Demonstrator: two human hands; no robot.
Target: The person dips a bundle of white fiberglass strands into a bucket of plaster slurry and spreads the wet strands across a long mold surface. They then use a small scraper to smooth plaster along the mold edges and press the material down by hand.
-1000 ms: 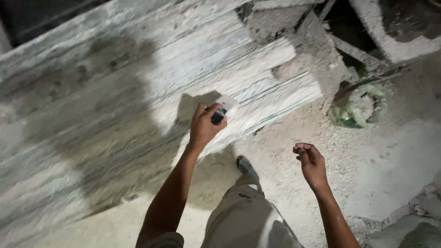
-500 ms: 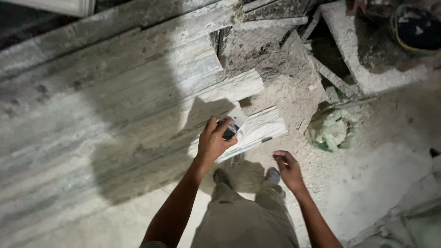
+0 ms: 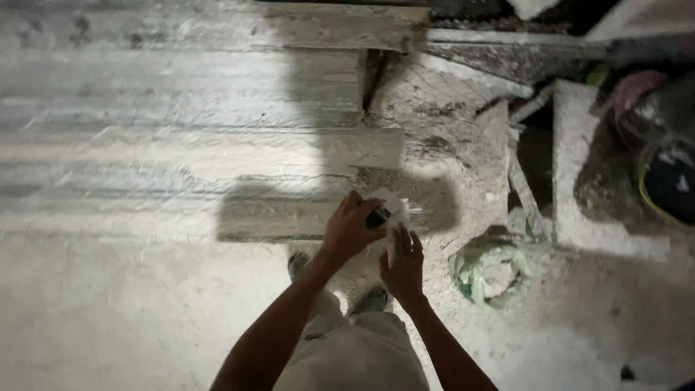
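My left hand [image 3: 349, 230] grips a small dark object [image 3: 376, 216] wrapped in something white and crumpled [image 3: 394, 210]. My right hand [image 3: 403, 266] has come up beside it, its fingers touching the white material from below. Both hands hover over the end of a stack of pale, dusty wooden planks [image 3: 181, 145]. My feet in dark shoes [image 3: 297, 264] stand on the dusty ground below the hands.
A green coiled bundle [image 3: 492, 275] lies on the ground to the right. Rubble, loose boards [image 3: 521, 185] and a concrete block [image 3: 572, 166] lie at the upper right. A dark round container with a yellow rim [image 3: 670, 181] sits at the far right.
My right hand rose from hanging free to meet my left hand at the white-wrapped object. The view shifted, so the planks now run level across the top.
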